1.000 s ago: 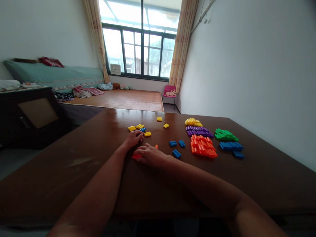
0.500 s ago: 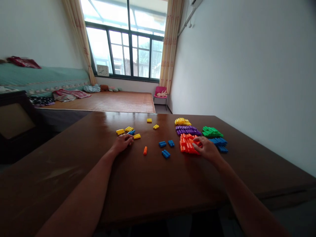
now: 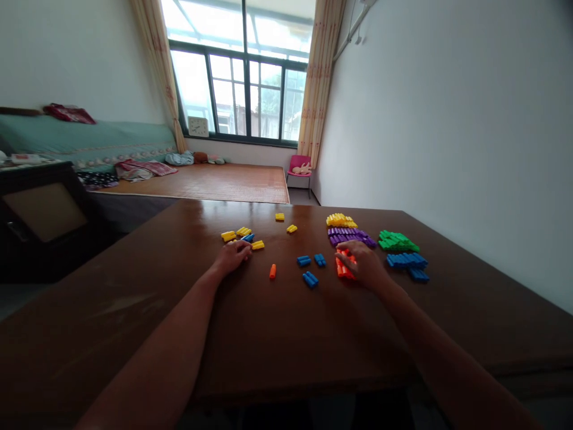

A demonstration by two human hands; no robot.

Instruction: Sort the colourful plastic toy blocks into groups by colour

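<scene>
My left hand (image 3: pixel 233 257) rests on the table with its fingers loosely apart, beside a small group of plastic pieces. In that group are a blue piece (image 3: pixel 248 237) and yellow pieces (image 3: pixel 258 245), close to the fingertips. My right hand (image 3: pixel 363 263) reaches over the pile of orange pieces (image 3: pixel 344 269), thumb and fingers apart, hiding much of it. A lone orange piece (image 3: pixel 273 272) lies between the hands. Several loose blue pieces (image 3: pixel 310 279) are left of my right hand.
Behind the orange pile sit purple pieces (image 3: pixel 351 237) and yellow stacked pieces (image 3: pixel 341 220). To the right are green pieces (image 3: pixel 398 241) and blue stacked pieces (image 3: pixel 406 261). Two yellow pieces (image 3: pixel 292 229) lie farther back on the brown table (image 3: pixel 290 334).
My right hand has moved left across the orange pile, covering more of it. My left hand stays by the yellow and blue pieces. The whole view has shifted slightly.
</scene>
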